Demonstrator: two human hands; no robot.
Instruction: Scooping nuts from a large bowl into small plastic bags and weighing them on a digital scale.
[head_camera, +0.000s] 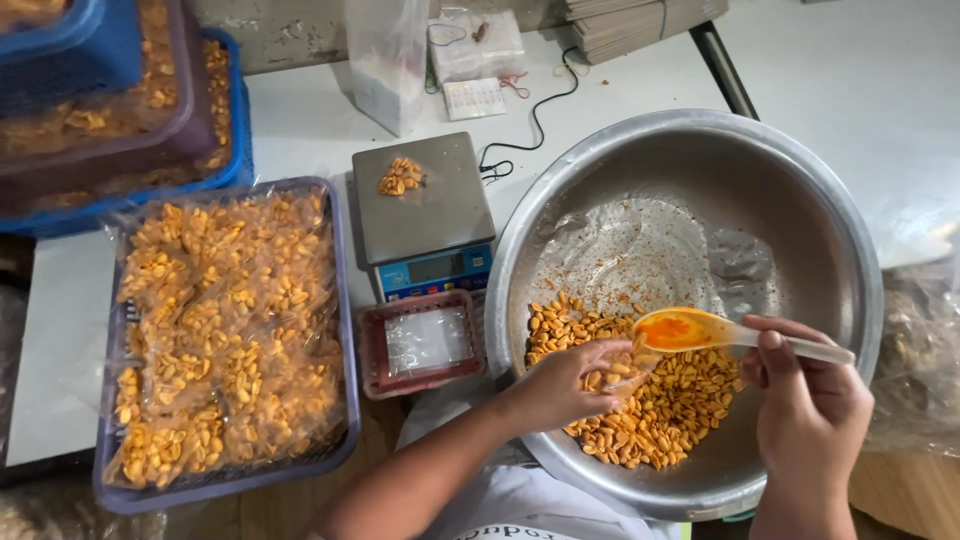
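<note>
Over the big steel basin (800, 200), the right hand (810, 410) pinches a light, stiff orange scoop (690, 328) by its slim handle, while the left hand's (565, 385) fingers curl, seemingly gathering loose, slippery peanuts (660, 410) at the basin's near side.

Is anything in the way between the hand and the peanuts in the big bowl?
No. The left hand already rests on the peanuts inside the metal bowl; the right hand holds a spoon just above them.
</note>
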